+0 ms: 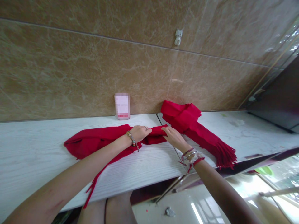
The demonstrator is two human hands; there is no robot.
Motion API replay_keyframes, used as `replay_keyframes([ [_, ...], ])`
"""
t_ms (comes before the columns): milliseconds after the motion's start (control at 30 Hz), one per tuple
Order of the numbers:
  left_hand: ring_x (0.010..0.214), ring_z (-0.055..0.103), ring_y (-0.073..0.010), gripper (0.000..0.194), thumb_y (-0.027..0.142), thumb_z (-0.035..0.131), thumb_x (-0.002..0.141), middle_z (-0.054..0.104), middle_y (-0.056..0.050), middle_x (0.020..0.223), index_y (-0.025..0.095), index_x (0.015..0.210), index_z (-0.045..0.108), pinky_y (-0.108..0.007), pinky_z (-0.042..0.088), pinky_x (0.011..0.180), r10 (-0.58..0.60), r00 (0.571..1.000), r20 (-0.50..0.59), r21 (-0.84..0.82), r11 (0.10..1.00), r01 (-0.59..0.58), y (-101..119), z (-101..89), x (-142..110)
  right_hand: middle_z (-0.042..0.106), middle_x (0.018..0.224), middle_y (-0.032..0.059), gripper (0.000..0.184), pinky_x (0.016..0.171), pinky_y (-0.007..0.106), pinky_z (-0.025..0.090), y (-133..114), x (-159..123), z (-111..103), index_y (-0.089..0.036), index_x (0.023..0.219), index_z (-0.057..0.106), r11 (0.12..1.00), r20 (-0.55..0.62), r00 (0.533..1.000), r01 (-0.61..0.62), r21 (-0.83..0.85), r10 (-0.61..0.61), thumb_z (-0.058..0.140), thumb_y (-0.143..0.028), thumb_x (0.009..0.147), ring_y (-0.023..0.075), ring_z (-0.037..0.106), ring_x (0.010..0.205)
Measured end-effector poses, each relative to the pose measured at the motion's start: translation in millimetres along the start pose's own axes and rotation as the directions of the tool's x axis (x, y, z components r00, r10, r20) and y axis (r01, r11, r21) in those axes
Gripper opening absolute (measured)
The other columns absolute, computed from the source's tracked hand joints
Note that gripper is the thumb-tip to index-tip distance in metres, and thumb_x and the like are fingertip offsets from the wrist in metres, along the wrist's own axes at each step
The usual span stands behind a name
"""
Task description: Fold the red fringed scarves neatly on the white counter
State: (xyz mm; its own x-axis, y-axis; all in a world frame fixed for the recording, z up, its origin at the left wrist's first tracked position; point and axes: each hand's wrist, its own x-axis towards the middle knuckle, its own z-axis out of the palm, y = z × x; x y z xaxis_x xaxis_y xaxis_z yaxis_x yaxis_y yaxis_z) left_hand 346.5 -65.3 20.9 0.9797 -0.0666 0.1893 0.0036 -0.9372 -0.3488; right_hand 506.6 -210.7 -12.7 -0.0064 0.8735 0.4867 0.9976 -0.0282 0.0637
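A red scarf lies bunched lengthwise along the white wood-grain table. My left hand is closed on its middle stretch, fingers pressed into the fold. Just to the right, my right hand pinches the same cloth between bent fingers and thumb. At the left the scarf makes a rounded, folded loop, and a thin fringed strip hangs over the front edge. To the right of my hands more red fabric is folded over itself by the wall, with a fringed end spread toward the table's front edge.
A pale pink, pixelated rectangular object leans upright against the brown marbled wall. A white cat-shaped piece is stuck on that wall. A dark boxy object stands at the right. Below, a crumpled scrap lies on the floor.
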Motion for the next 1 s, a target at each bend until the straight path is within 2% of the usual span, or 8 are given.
replay_keyframes([
  [100,0.071,0.061,-0.0172,0.024,0.002,0.041,0.077,0.064,-0.005,0.079,0.016,0.093,0.053,-0.025,0.045,0.057,-0.016,1.000,0.027,-0.003,1.000,0.016,-6,-3.2,0,0.058,0.093,0.0120,0.029,0.078,0.034,0.043,-1,1,-2,-0.011,0.104,0.048,0.995,0.018,0.996,-0.083,-0.059,0.084,0.045,-0.008,0.076,0.0222,0.052,0.086],
  [233,0.070,0.061,-0.0168,0.024,0.001,0.042,0.076,0.064,-0.006,0.076,0.015,0.089,0.055,-0.025,0.045,0.056,-0.033,0.999,0.038,-0.006,0.999,0.033,-9,-5.6,0,0.060,0.086,0.0118,0.031,0.074,0.032,0.044,0,2,1,-0.009,0.107,0.047,0.981,0.059,0.981,-0.183,-0.071,0.187,0.040,-0.004,0.077,0.0207,0.055,0.079],
  [400,0.069,0.061,-0.0166,0.019,0.004,0.040,0.081,0.063,-0.006,0.074,0.014,0.089,0.054,-0.025,0.043,0.056,-0.045,0.998,0.047,0.037,0.998,0.044,-5,-4.5,-1,0.060,0.078,0.0096,0.030,0.069,0.029,0.043,4,0,2,-0.010,0.105,0.048,0.990,0.080,0.989,-0.114,-0.080,0.121,0.031,-0.003,0.081,0.0189,0.054,0.073],
  [500,0.070,0.060,-0.0162,0.026,0.004,0.037,0.083,0.063,-0.006,0.080,0.014,0.102,0.051,-0.024,0.043,0.054,-0.028,0.998,0.061,0.068,0.997,0.024,-2,-3.5,-3,0.059,0.076,0.0084,0.032,0.067,0.028,0.042,6,-1,-1,-0.010,0.104,0.048,0.993,0.092,0.992,-0.082,-0.081,0.089,0.028,-0.001,0.080,0.0179,0.054,0.071],
  [600,0.073,0.059,-0.0146,0.032,0.006,0.035,0.084,0.061,-0.005,0.092,0.019,0.111,0.046,-0.022,0.041,0.052,0.044,0.998,0.034,0.064,0.997,-0.046,-2,-1.6,-6,0.058,0.076,0.0074,0.032,0.067,0.027,0.041,7,-3,-4,-0.010,0.102,0.048,0.995,0.115,0.992,-0.044,-0.087,0.054,0.027,0.001,0.080,0.0171,0.053,0.071],
  [733,0.075,0.056,-0.0136,0.027,0.009,0.035,0.085,0.059,-0.004,0.086,0.019,0.107,0.048,-0.021,0.040,0.054,0.124,0.992,-0.025,0.039,0.992,-0.123,0,3.4,-11,0.058,0.073,0.0066,0.028,0.066,0.027,0.039,6,-7,-6,-0.012,0.089,0.054,0.992,0.132,0.991,0.016,-0.123,0.000,0.030,-0.002,0.083,0.0166,0.051,0.069],
  [867,0.076,0.054,-0.0153,0.021,0.009,0.037,0.085,0.058,-0.005,0.080,0.016,0.092,0.055,-0.022,0.041,0.055,0.172,0.985,-0.019,0.038,0.984,-0.171,7,10.2,-19,0.059,0.081,0.0077,0.022,0.070,0.029,0.039,6,-14,-4,-0.015,0.081,0.058,0.982,0.076,0.991,0.122,-0.142,-0.112,0.038,-0.008,0.083,0.0181,0.050,0.077],
  [1000,0.077,0.053,-0.0152,0.020,0.005,0.041,0.081,0.058,-0.005,0.083,0.016,0.090,0.057,-0.023,0.043,0.060,0.128,0.992,0.001,-0.016,0.992,-0.128,11,15.1,-25,0.059,0.078,0.0076,0.024,0.068,0.029,0.042,8,-17,-5,-0.015,0.080,0.061,0.989,0.069,0.994,0.087,-0.120,-0.079,0.038,-0.006,0.081,0.0178,0.050,0.074],
])
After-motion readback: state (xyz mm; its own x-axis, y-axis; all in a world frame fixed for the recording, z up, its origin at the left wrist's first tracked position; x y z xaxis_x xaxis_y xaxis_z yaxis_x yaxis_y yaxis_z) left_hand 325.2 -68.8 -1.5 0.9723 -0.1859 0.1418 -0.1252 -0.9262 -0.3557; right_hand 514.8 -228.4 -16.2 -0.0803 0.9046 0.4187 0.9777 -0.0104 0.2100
